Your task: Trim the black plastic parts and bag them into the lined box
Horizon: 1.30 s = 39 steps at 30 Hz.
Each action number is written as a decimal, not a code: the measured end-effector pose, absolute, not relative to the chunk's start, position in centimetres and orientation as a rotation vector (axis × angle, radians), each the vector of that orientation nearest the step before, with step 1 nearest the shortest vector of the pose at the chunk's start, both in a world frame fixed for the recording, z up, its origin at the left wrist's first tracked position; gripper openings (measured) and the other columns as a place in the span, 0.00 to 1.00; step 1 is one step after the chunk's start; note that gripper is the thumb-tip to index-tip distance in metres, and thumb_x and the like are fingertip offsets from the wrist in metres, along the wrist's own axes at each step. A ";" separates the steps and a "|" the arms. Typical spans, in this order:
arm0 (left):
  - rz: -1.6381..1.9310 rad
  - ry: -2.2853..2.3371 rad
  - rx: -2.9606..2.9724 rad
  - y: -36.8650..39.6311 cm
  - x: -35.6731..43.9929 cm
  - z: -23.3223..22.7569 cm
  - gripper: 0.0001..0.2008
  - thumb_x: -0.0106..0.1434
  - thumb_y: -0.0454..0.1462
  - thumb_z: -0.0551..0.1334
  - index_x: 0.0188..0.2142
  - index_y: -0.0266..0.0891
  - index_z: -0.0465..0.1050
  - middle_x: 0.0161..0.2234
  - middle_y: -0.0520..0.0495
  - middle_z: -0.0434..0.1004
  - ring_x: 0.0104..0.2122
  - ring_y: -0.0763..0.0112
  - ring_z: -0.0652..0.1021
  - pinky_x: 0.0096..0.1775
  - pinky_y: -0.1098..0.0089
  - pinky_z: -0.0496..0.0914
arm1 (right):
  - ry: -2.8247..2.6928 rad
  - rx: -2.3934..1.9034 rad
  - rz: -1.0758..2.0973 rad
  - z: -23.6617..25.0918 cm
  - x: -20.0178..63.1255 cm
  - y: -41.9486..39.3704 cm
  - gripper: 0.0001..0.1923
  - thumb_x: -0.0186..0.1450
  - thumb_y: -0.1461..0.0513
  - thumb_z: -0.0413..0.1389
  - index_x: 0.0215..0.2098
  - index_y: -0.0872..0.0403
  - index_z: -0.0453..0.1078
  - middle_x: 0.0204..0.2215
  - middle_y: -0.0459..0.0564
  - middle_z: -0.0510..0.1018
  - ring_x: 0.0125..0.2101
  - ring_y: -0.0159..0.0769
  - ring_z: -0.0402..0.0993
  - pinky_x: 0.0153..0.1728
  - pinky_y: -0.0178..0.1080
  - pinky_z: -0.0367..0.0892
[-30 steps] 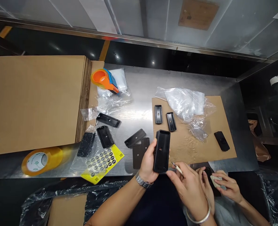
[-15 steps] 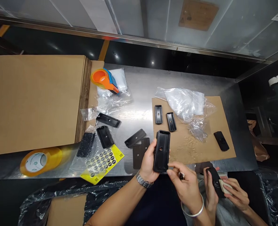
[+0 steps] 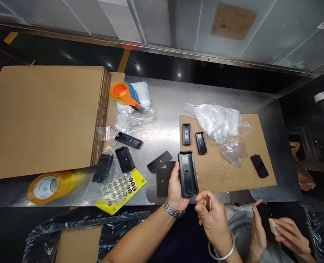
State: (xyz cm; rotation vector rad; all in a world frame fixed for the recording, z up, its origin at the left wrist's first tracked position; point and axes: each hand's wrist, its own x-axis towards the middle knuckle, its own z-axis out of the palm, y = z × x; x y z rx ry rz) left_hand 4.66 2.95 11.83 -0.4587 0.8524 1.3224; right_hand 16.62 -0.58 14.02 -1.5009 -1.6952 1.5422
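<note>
Our right hand (image 3: 213,219) pinches a small tool (image 3: 207,202) between closed fingers, just below the tray. Our left hand (image 3: 177,186) grips the black tray (image 3: 187,173) upright, open side facing us. Beyond our fingertips, two small trays (image 3: 193,138) lie on cardboard (image 3: 230,171), a plastic bag (image 3: 217,122) past them.

The long black plastic tray (image 3: 188,174) looks matt and smooth. The brushed-steel bench (image 3: 162,109) shines with soft glare. The flat brown cardboard sheet (image 3: 228,171) is dull and fibrous. The crumpled clear plastic bag (image 3: 217,122) is glossy, as is the yellow sticker sheet (image 3: 120,190).
</note>
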 end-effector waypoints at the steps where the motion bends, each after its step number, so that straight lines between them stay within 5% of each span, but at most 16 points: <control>1: 1.363 0.854 -0.439 2.9 4.7 11.8 0.21 0.57 0.49 0.52 0.29 0.31 0.70 0.24 0.44 0.73 0.21 0.73 0.73 0.23 0.74 0.67 | -1.624 -1.530 1.718 14.2 16.8 -0.6 0.13 0.64 0.52 0.44 0.36 0.53 0.59 0.18 0.40 0.62 0.16 0.26 0.59 0.15 0.29 0.55; 4: 1.466 0.870 -0.394 2.8 4.7 11.9 0.21 0.57 0.49 0.52 0.30 0.32 0.71 0.24 0.45 0.74 0.21 0.74 0.72 0.24 0.74 0.67 | -1.687 -1.602 1.788 15.2 17.1 -0.4 0.15 0.66 0.53 0.36 0.36 0.53 0.57 0.19 0.41 0.64 0.18 0.27 0.62 0.18 0.28 0.57; 7: 1.535 0.871 -0.358 2.8 4.7 12.1 0.22 0.57 0.50 0.51 0.29 0.33 0.71 0.24 0.45 0.74 0.21 0.74 0.72 0.25 0.74 0.67 | -2.059 -1.667 1.423 16.0 17.0 -0.3 0.16 0.67 0.56 0.37 0.27 0.53 0.57 0.18 0.42 0.65 0.19 0.28 0.63 0.21 0.30 0.53; 15: 1.674 0.913 -0.254 2.7 4.7 12.4 0.22 0.55 0.52 0.52 0.29 0.34 0.72 0.25 0.45 0.73 0.22 0.73 0.72 0.27 0.72 0.68 | -2.530 -1.752 0.763 16.2 16.0 -1.0 0.20 0.67 0.56 0.35 0.23 0.52 0.58 0.13 0.43 0.68 0.14 0.31 0.66 0.17 0.33 0.42; 39: 1.857 1.023 -0.057 2.2 5.2 11.3 0.24 0.51 0.55 0.53 0.32 0.37 0.72 0.27 0.46 0.73 0.24 0.71 0.71 0.25 0.71 0.67 | -2.697 -1.827 0.625 16.1 15.8 -1.0 0.22 0.68 0.56 0.33 0.23 0.51 0.61 0.12 0.43 0.70 0.12 0.34 0.67 0.17 0.35 0.37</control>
